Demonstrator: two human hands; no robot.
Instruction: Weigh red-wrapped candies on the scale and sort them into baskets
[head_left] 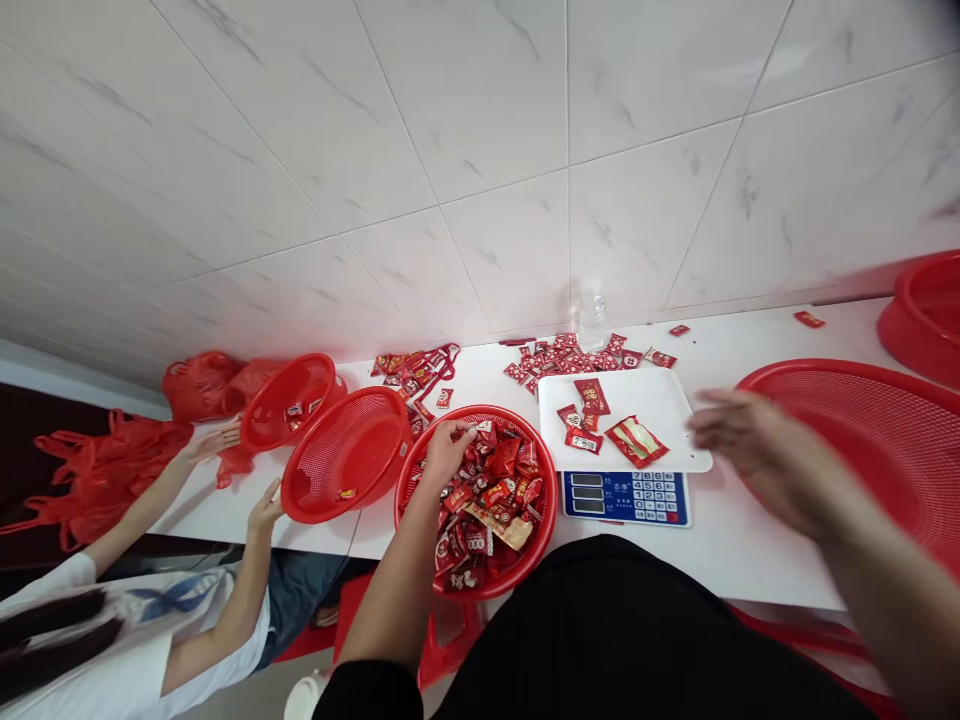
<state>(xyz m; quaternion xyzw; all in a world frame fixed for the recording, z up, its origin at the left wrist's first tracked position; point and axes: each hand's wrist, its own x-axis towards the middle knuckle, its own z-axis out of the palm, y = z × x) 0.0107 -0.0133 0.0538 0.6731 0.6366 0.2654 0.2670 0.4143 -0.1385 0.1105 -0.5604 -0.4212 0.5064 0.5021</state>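
The left hand is curled over packets, grip unclear; the right hand is held open, empty, by the tray.

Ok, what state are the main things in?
Round red plastic basket under the left hand: heaped with packets.
Next red plastic basket leftward: small packet inside.
Blue electronic scale: readout illegible.
White rectangular plastic tray: on the scale, holding several packets.
Small red packets behind the tray: scattered loose.
Left hand: grip unclear.
Right hand: open, blurred.

Single head-worn view, facing forward and down over both hands and the tabletop, close to a wall.
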